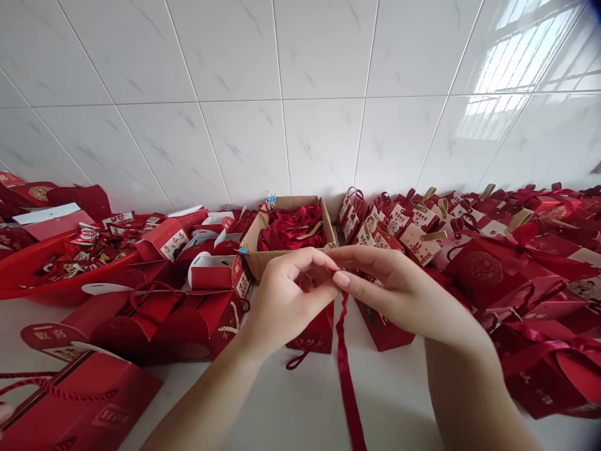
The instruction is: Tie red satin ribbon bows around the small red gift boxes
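Observation:
A dark red ribbon (345,376) hangs from my fingertips down to the lower edge of the view. My left hand (293,297) is closed, thumb and fingers pinching the ribbon's upper end. Against it, my right hand (392,285) pinches the same ribbon between thumb and fingers. Both hands meet in the middle, above the white table (291,407). Beneath them, partly covered, stands a small red gift box (317,332) with a cord loop at its front. Another red box (387,329) lies under my right hand. The ribbon's top end is hidden by the fingers.
A cardboard box (257,266) of loose red ribbons stands against the tiled wall (319,144). On the left are red gift boxes (183,326) and a red basin (23,266) of wrapped sweets. Finished-looking boxes (483,269) crowd the right. Another person's fingertips (4,412) show at far left.

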`<control>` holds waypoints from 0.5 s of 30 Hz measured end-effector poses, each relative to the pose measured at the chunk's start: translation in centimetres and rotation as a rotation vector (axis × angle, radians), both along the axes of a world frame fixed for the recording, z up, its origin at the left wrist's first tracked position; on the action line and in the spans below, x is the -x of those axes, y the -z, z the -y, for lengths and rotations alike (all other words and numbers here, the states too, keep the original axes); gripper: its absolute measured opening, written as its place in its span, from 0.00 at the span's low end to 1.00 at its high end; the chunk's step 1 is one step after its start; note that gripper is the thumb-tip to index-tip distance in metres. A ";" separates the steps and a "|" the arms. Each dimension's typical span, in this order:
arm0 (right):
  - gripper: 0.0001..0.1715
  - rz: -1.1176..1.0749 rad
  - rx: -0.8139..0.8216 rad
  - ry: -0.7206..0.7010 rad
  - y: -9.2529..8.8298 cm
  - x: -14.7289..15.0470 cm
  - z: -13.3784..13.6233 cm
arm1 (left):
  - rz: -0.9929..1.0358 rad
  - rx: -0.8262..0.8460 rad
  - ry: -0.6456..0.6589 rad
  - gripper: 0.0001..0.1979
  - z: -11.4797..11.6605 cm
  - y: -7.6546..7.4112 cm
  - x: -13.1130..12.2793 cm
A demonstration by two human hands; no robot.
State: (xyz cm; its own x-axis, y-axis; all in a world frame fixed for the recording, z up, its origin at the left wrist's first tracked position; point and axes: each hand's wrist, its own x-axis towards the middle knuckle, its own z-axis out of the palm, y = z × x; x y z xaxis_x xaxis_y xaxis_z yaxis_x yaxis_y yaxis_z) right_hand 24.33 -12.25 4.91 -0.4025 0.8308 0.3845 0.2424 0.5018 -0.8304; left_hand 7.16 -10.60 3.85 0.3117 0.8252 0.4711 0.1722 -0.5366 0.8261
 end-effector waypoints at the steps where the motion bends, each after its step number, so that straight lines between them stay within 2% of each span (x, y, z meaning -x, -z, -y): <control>1: 0.16 -0.042 0.053 -0.030 0.1 0.3 -0.4 | -0.011 0.000 -0.005 0.02 -0.1 0.2 -0.1; 6: 0.12 -0.161 0.143 0.066 0.4 0.2 -1.3 | -0.040 0.019 -0.067 0.08 -0.5 0.6 -0.3; 10: 0.13 -0.164 0.153 0.056 0.0 -0.2 -1.1 | -0.063 0.016 -0.080 0.09 -0.6 0.3 -0.3; 13: 0.14 -0.170 0.130 0.092 -0.1 -0.4 -1.4 | -0.182 0.026 -0.057 0.11 -0.8 0.0 0.2; 15: 0.16 -0.082 0.182 0.084 0.4 -0.7 -1.9 | -0.284 0.025 -0.071 0.11 -1.1 -0.2 0.7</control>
